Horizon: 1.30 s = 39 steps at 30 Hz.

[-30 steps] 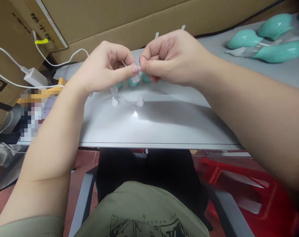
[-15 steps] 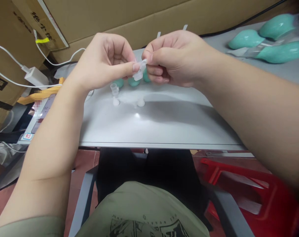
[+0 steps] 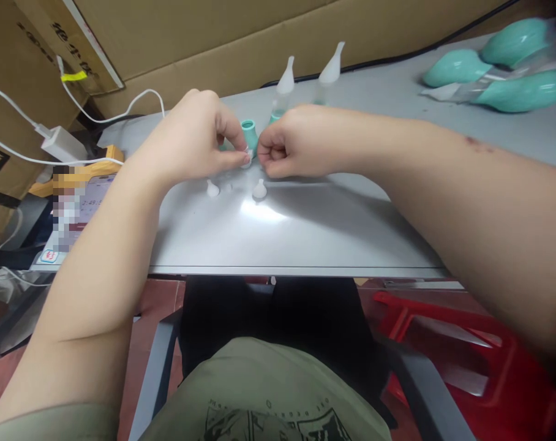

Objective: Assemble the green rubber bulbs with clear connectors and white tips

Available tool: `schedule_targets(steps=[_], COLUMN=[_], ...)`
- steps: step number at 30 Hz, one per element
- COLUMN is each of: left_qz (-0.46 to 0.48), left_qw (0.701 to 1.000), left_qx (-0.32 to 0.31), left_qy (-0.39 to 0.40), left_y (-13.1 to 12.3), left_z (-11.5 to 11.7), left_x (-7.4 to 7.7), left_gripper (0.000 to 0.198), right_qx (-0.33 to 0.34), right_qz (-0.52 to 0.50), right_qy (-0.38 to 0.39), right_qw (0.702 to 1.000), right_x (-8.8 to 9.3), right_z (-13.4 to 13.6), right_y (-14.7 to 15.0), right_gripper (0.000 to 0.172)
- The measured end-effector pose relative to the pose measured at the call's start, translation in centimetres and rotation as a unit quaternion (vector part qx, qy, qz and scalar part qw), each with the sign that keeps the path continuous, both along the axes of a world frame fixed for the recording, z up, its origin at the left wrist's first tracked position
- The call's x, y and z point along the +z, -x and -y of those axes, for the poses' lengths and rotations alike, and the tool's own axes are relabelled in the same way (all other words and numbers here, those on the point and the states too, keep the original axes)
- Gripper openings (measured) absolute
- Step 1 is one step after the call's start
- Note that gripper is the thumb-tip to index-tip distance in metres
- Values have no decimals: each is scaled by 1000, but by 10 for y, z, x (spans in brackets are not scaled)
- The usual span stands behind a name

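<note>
My left hand (image 3: 214, 138) pinches a small clear plastic piece (image 3: 247, 160) between thumb and forefinger, low over the grey table. Just to its right, my right hand (image 3: 285, 144) is closed with the fingers curled in; whatever they hold, if anything, is hidden. Between the hands, slightly behind, a teal squeeze bulb (image 3: 248, 131) stands with its round mouth upward. In front lie two white cone-shaped tips, a left one (image 3: 212, 189) and a right one (image 3: 259, 190). A tiny whitish bit (image 3: 229, 187) sits between them.
Behind my right hand stand bulbs with clear tubes and white nozzles (image 3: 286, 79). Several teal bulbs (image 3: 521, 89) lie at the far right. A phone (image 3: 92, 199), white charger (image 3: 65, 145) and cables are at the left. Cardboard (image 3: 204, 49) rises behind the table; a red stool (image 3: 503, 361) stands below.
Both hands have come down toward the table and slightly apart. The clear piece they shared is no longer between them. Upright bulbs and white nozzles behind have come into view.
</note>
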<state>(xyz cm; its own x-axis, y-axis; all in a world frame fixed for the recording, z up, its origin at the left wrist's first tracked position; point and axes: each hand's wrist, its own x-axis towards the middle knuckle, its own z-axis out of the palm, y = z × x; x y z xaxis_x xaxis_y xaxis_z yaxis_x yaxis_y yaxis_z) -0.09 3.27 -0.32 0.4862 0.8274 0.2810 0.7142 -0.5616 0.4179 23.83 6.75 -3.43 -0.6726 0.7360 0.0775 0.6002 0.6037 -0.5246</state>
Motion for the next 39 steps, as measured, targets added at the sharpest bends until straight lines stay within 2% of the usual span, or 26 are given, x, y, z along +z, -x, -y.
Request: schedule_targets(steps=[4,7,10,16,21,24,32,36,39], left_qz=[-26,-51,-62,-50,2,-6,-70,17,184], left_qw=[1000,998,998,998,998,996,992,994,978], left_qx=[-10,-20,-18,-33,-63,-87,-97,-91,-90], left_qy=[-13,-14,12,22,-10,-33,29,58,43], left_y=[-3,-6,-9,-9,-9,-11,-21,-17,-12], left_z=[0,2,2,4,10,13,10,19,8], left_x=[-2,-2,-2,2,6,5,-4,5,5], left_gripper=[12,15,14,12,7,10,13,16,13], right_qx=[9,16,-3,-16,-10,-40,-67,-73,-87], right_qz=[7,-6,-22,-54,-107,-131,-170,-214,-292], right_qy=[-8,-22,-35,-15,-16,-20,-6,33,79], right_qw=[1000,1000,999,998,994,990,983,973,949], right_x=[-3,2,10,15,17,22,21,23,26], right_z=[-2,-4,-3,-1,5,12,12,14,18], right_y=[0,-4,-7,-7,-5,-4,-1,0,2], right_gripper=[33,30,31,33,34,32,31,29,29])
